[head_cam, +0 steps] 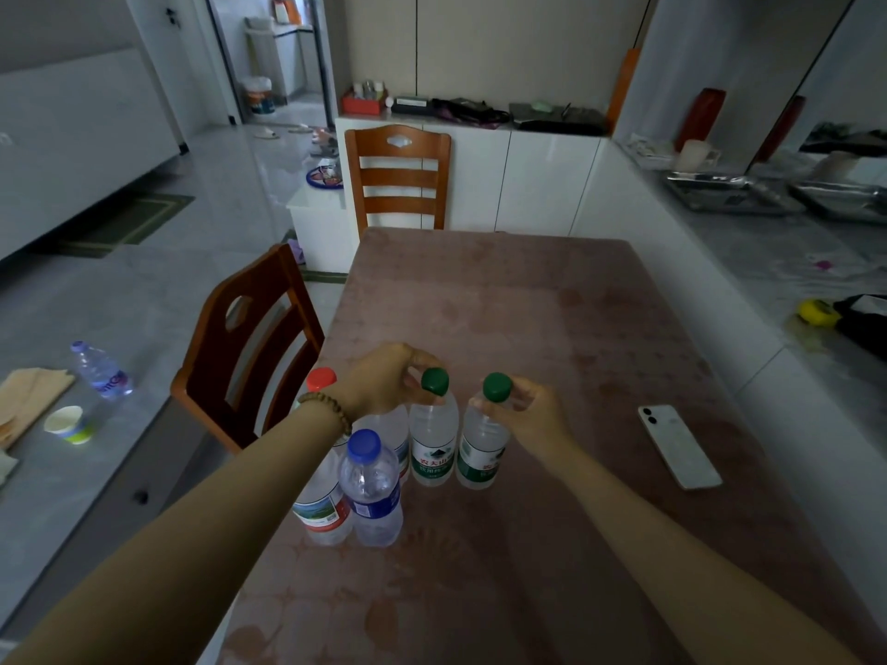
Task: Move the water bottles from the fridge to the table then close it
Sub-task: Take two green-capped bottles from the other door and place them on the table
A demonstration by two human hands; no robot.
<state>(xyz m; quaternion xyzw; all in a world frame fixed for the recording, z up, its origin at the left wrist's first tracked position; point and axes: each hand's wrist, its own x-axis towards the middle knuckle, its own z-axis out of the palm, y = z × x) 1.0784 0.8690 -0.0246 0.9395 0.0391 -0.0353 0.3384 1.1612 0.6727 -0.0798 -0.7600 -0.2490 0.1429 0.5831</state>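
Observation:
Two green-capped water bottles stand upright side by side on the pink-covered table (552,304). My left hand (384,376) grips the neck of the left green-capped bottle (433,443). My right hand (533,410) grips the neck of the right green-capped bottle (482,448). Just left of them stand a blue-capped bottle (372,491), a red-capped bottle (321,501) and one more bottle partly hidden behind my left wrist. The fridge is not in view.
A white phone (679,446) lies on the table to the right. Wooden chairs stand at the table's left side (249,348) and far end (397,175). A counter (48,496) on the left holds another bottle (101,371) and a paper cup (67,424).

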